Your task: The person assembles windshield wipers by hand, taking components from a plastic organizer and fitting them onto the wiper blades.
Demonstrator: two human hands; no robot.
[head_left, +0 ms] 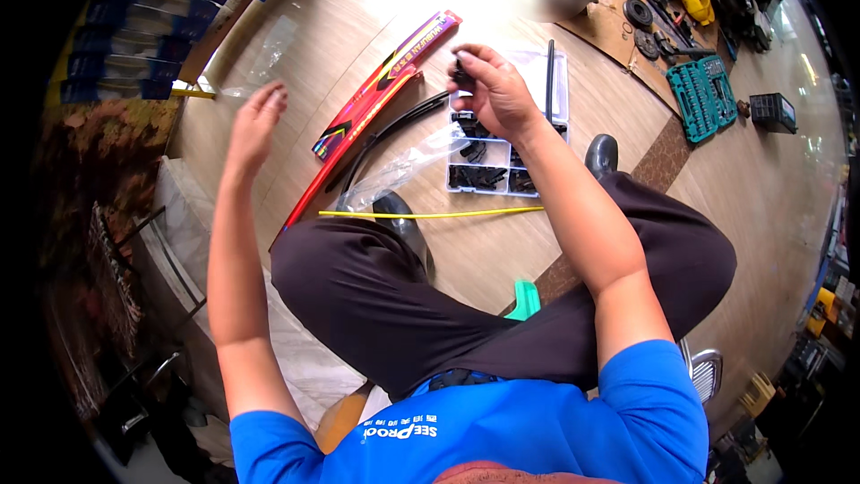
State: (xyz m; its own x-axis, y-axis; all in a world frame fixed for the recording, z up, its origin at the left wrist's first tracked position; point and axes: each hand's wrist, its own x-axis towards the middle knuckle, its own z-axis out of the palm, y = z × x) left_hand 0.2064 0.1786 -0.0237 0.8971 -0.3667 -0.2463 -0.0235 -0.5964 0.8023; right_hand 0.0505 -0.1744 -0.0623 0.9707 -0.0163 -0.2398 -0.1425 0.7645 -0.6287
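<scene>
My right hand is raised over a clear compartment box, its thumb and fingers closed on a small black plastic piece. Black plastic clips lie in several of the box's compartments. To the left, my left hand is held out with its fingers loosely stretched and nothing visible in them. It is close to a thin clear plastic wrapper. Between my hands lie a red cardboard sleeve, a second narrow red strip and a curved black wiper blade.
A clear plastic sleeve and a thin yellow strip lie before my legs. A black rod rests along the box. A green socket set and cardboard with parts are at the right. A green stool edge shows between my legs.
</scene>
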